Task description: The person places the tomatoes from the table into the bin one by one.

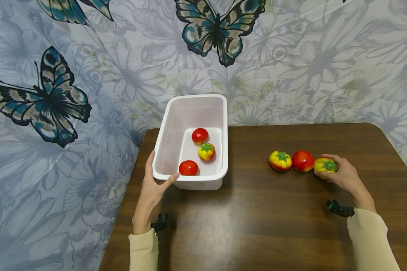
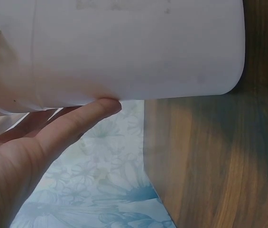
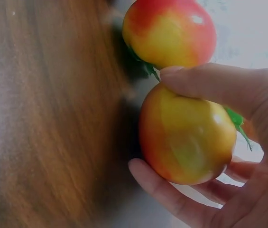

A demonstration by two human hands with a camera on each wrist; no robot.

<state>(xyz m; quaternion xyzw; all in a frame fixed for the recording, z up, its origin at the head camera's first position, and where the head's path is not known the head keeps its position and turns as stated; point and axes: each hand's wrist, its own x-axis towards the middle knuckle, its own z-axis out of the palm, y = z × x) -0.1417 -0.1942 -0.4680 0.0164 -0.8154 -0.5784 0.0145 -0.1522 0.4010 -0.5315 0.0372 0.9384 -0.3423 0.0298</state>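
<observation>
A white plastic bin [image 1: 193,184] stands at the table's left side, with two red toy tomatoes and one yellow-red toy tomato [image 1: 207,152] inside. My left hand [image 1: 151,192] holds the bin's near left corner, thumb at the near rim and fingers along the outer side wall. In the left wrist view the fingers [image 2: 77,124] lie against that wall. To the right, my right hand [image 1: 345,176] grips a yellow-red toy tomato [image 3: 186,137] with a green calyx, between thumb and fingers. Beside it sit a red tomato [image 1: 303,161] and another yellow-red one [image 1: 280,161].
The brown wooden table [image 1: 257,226] ends just left of the bin and behind the tomatoes. A cloth [image 1: 129,75] with flowers and butterflies hangs behind and to the left. Black straps with small devices [image 1: 340,208] sit at both wrists.
</observation>
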